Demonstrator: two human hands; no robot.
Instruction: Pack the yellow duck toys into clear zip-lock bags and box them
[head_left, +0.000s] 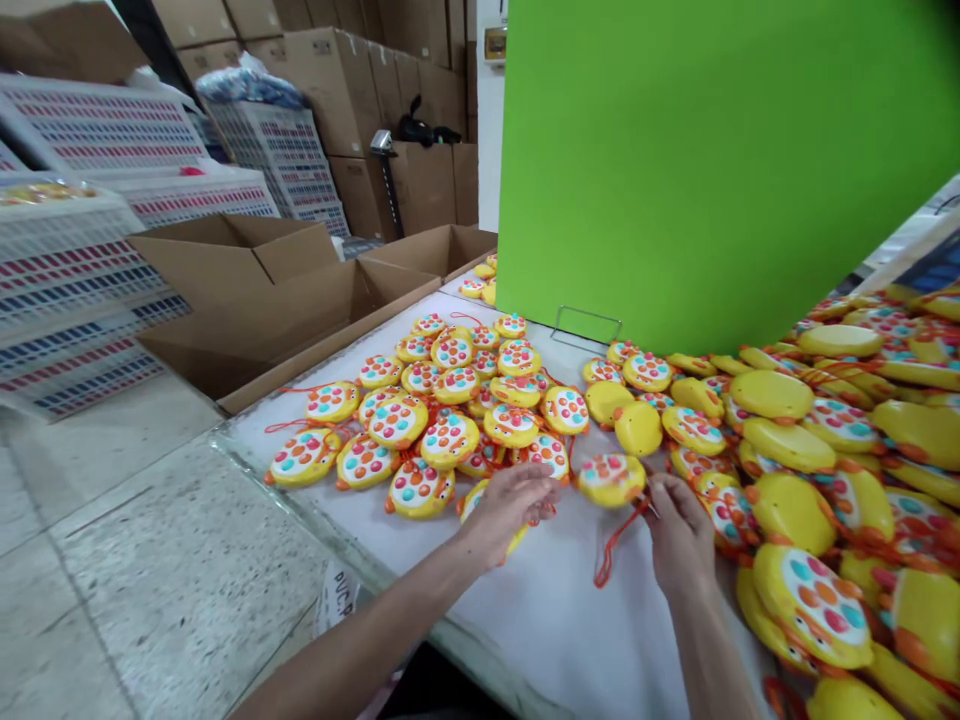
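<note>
My right hand (681, 535) is closed at the end of a yellow duck-like toy (611, 480) with a white face of coloured dots. The toy is slightly blurred, and its red cord loop (611, 552) hangs below it. Something thin shows at the fingertips, too small to name. To the left, my left hand (514, 508) has loosely bent fingers, apart and pointing toward the held toy. Another yellow toy lies under that hand, mostly hidden. Beyond it, several like toys (397, 420) are spread dotted side up on the white table (555, 610).
A big heap of the same toys (787, 450) covers the right side, many yellow side up. A green panel (697, 170) stands behind, with a wire stand (585, 325) at its foot. Open cardboard boxes (285, 330) adjoin the table's left edge; white crates (75, 290) are stacked farther left.
</note>
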